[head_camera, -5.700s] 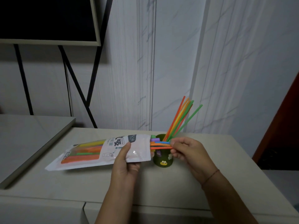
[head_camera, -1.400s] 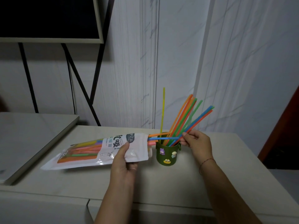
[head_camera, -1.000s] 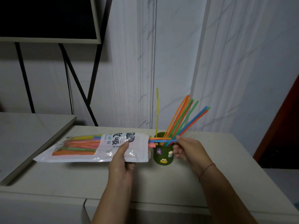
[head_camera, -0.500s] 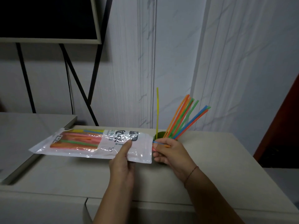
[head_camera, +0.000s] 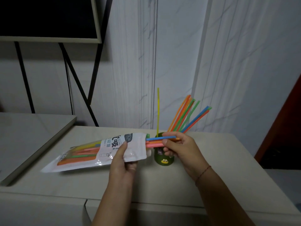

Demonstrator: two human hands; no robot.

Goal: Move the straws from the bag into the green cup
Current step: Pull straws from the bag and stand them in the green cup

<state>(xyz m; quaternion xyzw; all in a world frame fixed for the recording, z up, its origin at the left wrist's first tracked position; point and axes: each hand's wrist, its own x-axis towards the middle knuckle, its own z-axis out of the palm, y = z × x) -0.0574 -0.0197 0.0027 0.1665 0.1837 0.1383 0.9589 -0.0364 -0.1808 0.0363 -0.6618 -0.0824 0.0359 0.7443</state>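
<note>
Head view: right hand (head_camera: 182, 149) pinches straws (head_camera: 156, 141) sticking from bag (head_camera: 104, 152)

Home room, framed dark screen (head_camera: 47, 17) on easel stand, marble-look wall panels (head_camera: 179, 54), pale cabinet top (head_camera: 162, 185)

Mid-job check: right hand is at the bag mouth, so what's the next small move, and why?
Probably draw the pinched straws rightward out of the bag. The right hand grips their ends, the left hand steadies the bag, and the cup stands just behind.
</note>
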